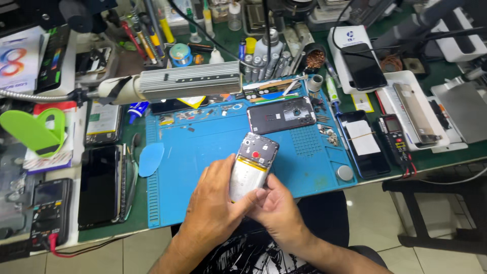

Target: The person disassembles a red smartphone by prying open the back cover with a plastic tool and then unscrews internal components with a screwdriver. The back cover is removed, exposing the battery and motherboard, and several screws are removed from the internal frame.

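Where both hands hold an opened phone, blue mat (cluttered bench).

Our left hand and right hand bare: no gloves, rings or watch visible. Forearms bare, no sleeves in view. We wear black shirt with white sketch-like print across front.

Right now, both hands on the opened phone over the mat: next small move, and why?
Probably lower the phone flat onto the blue mat. The left hand and right hand both hold it in the air, tilted, its back off and battery exposed, so neither hand is free for a tool.
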